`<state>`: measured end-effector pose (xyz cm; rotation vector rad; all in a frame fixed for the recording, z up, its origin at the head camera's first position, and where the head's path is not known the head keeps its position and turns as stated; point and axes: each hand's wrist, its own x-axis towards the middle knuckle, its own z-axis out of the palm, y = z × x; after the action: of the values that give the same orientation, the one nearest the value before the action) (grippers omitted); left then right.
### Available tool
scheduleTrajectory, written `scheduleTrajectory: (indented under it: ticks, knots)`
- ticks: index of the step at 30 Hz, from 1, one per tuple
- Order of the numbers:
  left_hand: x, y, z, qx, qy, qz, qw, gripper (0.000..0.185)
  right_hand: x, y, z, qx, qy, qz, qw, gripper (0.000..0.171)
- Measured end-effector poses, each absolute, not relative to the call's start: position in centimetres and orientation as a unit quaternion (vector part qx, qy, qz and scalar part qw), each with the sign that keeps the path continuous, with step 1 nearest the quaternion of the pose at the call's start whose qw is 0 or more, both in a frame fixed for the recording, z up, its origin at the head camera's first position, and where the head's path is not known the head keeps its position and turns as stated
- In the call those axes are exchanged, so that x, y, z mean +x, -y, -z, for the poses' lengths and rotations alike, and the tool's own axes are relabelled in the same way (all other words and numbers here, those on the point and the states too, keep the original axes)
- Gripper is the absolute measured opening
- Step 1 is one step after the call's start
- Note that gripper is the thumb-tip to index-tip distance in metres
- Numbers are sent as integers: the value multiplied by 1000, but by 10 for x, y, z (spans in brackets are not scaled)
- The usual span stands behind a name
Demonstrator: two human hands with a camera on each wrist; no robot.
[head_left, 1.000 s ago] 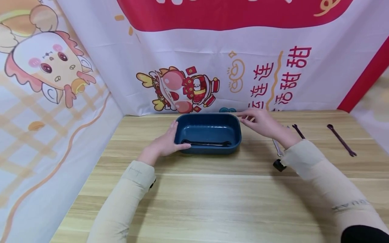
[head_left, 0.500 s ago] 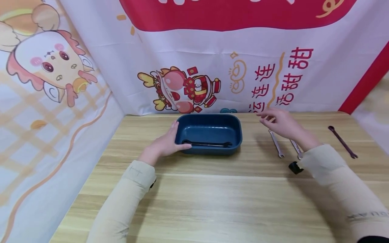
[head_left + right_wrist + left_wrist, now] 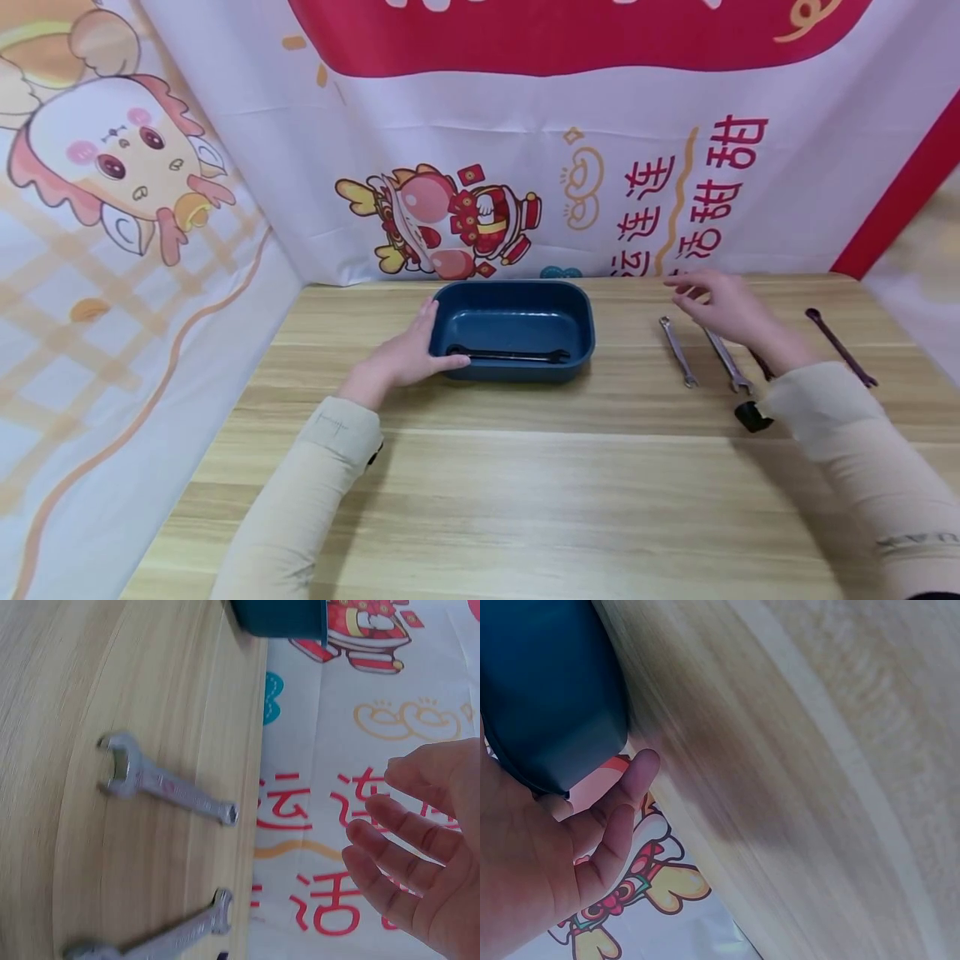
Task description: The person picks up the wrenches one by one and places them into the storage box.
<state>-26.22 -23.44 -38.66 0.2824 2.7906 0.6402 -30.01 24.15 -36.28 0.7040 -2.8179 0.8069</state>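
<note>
A dark blue plastic bin (image 3: 517,374) sits at the back of the table with a black combination wrench (image 3: 513,356) lying inside along its front wall. My left hand (image 3: 397,354) holds the bin's left front corner, thumb over the front rim and fingers along the left wall. In the left wrist view some fingers (image 3: 619,840) hang loosely beside the bin. My right hand (image 3: 727,308), with nothing in it, hovers over the wrenches, fingers loosely bent. Below it lie a small silver wrench (image 3: 678,353) and a larger silver wrench (image 3: 729,363), whose far end the hand hides.
A dark wrench (image 3: 762,365) shows partly under the right forearm. Farther right lies a dark purple wrench (image 3: 840,348). A printed cloth (image 3: 585,108) hangs behind the table's back edge, and another patterned cloth (image 3: 82,333) hangs at the left.
My right hand has moved rightward from the bin's right end to above the wrenches, uncovering the silver ones. The left hand stays on the bin, which has kept its place.
</note>
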Motion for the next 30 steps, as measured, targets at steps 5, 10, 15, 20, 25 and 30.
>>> scheduleTrajectory:
  ticks: [5, 10, 15, 20, 25, 30]
  knots:
    - [-263, 234, 386, 91, -961, -223, 135, 122, -298, -255, 362, 198, 942, -270, 26, 39]
    - [-263, 234, 386, 93, -961, -223, 134, 121, -300, -272, 367, 187, 948, -259, -12, 45]
    - [-261, 235, 387, 96, -960, -226, 133, 121, -301, -284, 372, 175, 953, -247, -19, 45]
    - [-261, 235, 387, 96, -960, -228, 132, 121, -300, -294, 377, 162, 959, -231, -20, 44]
    - [-261, 235, 386, 98, -960, -228, 131, 122, -298, -305, 380, 127, 966, -220, -41, 49]
    - [-262, 235, 389, 100, -960, -228, 127, 121, -294, -312, 383, 105, 969, -215, -60, 55]
